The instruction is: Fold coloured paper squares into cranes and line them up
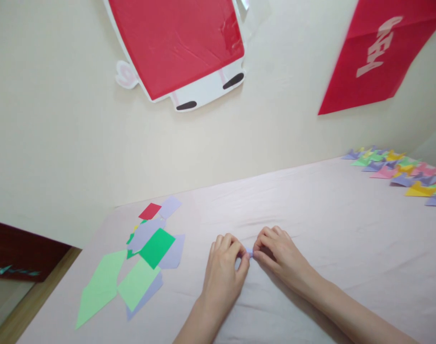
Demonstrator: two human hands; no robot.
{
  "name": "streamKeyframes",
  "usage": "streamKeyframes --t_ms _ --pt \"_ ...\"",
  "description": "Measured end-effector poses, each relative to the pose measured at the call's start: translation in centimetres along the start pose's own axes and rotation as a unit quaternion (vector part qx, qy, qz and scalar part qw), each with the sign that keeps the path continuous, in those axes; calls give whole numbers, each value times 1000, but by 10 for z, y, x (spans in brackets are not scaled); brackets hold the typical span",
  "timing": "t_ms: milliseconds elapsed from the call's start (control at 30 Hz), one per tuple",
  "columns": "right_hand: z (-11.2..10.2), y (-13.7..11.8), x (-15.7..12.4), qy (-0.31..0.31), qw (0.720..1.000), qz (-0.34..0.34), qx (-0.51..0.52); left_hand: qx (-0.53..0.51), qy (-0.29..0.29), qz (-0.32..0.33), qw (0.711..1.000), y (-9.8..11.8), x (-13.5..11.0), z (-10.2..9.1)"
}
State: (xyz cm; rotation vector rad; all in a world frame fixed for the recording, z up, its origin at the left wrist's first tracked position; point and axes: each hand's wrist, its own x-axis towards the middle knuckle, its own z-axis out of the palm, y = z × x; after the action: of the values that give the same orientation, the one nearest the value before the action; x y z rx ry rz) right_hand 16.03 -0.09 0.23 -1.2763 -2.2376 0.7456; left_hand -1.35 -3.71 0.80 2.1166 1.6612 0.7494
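Note:
A small piece of lavender paper (249, 252) shows between my two hands, close to the cloth surface. My left hand (225, 260) pinches its left end between thumb and fingers. On its right end, my right hand (275, 248) closes in a pinch too. Most of the paper is hidden by my fingertips, so its folded shape cannot be made out. Left of my hands lie loose paper sheets, among them a dark green one (157, 247), light green ones (102, 282) and a red one (150, 210).
Folded paper pieces in several colours (404, 179) stand in rows at the far right. A pale cloth (311, 205) covers the surface, which meets a wall (60, 119) at the back. A red-and-white cutout (182, 43) and a red sheet (364, 62) hang there.

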Motion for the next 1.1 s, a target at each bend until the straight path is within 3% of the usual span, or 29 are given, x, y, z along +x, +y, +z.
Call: streamKeyframes --t_ms 1100 --pt "6 3 4 10 996 -28 -79 97 -11 -17 995 1 2 11"
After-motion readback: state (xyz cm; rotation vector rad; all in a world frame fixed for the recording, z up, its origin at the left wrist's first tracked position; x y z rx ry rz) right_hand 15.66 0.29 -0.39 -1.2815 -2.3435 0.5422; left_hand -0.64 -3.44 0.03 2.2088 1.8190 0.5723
